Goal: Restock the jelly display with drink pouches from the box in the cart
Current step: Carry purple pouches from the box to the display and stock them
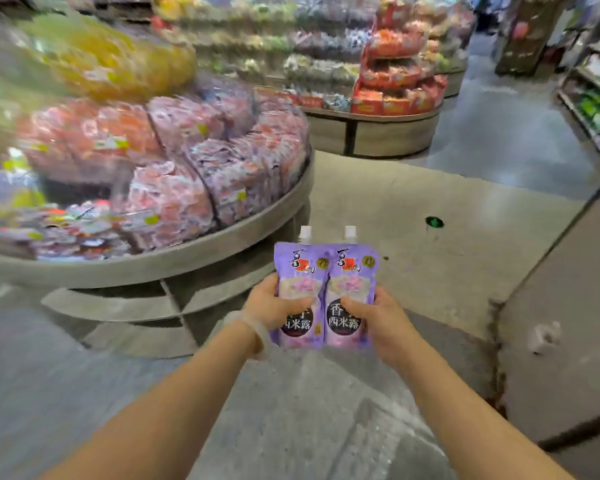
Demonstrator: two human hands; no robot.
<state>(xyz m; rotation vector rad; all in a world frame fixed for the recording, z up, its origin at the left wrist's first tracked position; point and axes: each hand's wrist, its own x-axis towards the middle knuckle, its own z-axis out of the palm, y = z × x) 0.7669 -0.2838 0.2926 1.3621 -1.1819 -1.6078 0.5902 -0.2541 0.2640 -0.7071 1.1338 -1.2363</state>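
Single head-worn wide-angle view, looking forward and down over both forearms, round jelly display [174, 261] close at the left (blurred), grey floor [430, 209] stretching right of the display, farther shelving beyond it

Both bare forearms are reaching forward, side by side. The left hand [272, 304] is gripping one pouch [297, 271], thumb across its front; the right hand [378, 318] is gripping the neighbouring pouch [352, 275] likewise.
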